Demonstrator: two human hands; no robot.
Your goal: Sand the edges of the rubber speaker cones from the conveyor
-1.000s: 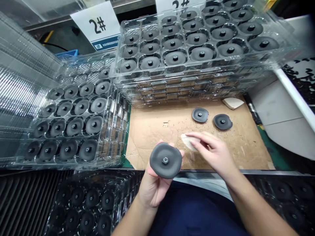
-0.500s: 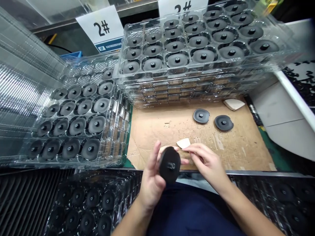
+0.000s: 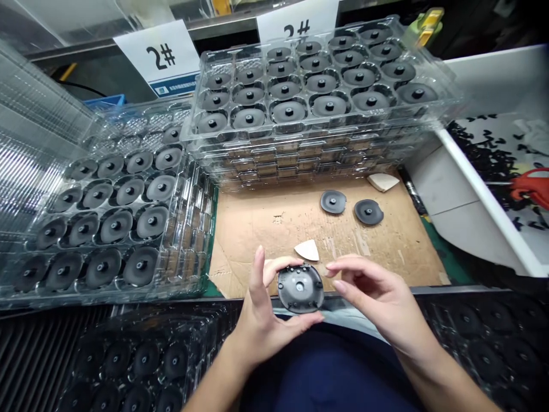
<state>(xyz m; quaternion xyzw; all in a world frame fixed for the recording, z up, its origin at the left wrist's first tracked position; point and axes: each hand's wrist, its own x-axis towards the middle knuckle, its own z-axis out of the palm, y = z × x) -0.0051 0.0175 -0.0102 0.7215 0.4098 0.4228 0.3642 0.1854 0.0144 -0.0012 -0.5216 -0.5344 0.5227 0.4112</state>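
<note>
My left hand (image 3: 261, 317) grips a round dark grey disc part (image 3: 300, 288) by its rim, with the ribbed underside facing me. Just to the right of the disc hovers my right hand (image 3: 377, 297), fingers loosely curled, nothing held. A small white wedge-shaped piece (image 3: 307, 250) lies on the cardboard sheet (image 3: 257, 223) just beyond the disc. Two more grey discs (image 3: 333, 201) (image 3: 368, 212) rest on the cardboard farther back.
Clear plastic trays full of grey discs are stacked at the back (image 3: 309, 86) and at the left (image 3: 107, 217); another lies at the lower left (image 3: 141, 366). A second white wedge (image 3: 383, 181) sits near the back stack. A white bin (image 3: 493, 171) stands at the right.
My left hand has turned the disc over, from hub side to ribbed underside. My right hand has let go of the white wedge, which now lies on the cardboard.
</note>
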